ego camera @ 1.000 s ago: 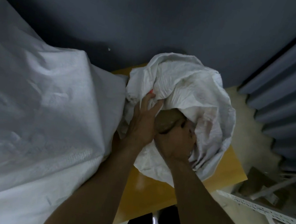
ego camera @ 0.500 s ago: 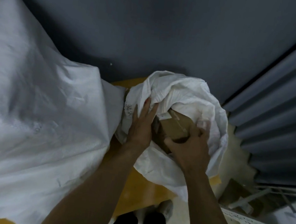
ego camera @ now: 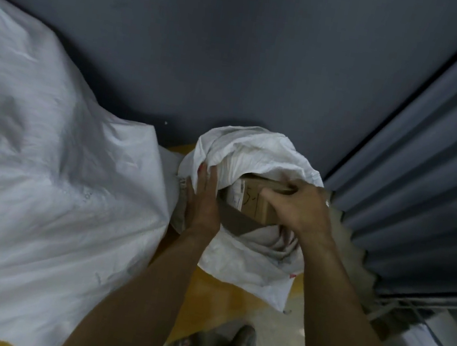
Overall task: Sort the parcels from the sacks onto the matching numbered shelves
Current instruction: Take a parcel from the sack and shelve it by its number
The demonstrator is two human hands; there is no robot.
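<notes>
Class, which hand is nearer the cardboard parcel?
Right. The right hand grips the parcel itself; the left hand rests on the sack rim beside it.

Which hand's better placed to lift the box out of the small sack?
Right. The right hand grips the cardboard box at its upper edge, in the mouth of the small white sack. The left hand lies flat against the sack's rim, not on the box; it likely suits steadying the sack.

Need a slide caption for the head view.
Right hand grips a cardboard parcel inside the open white sack; left hand rests flat on the sack's rim.
</notes>
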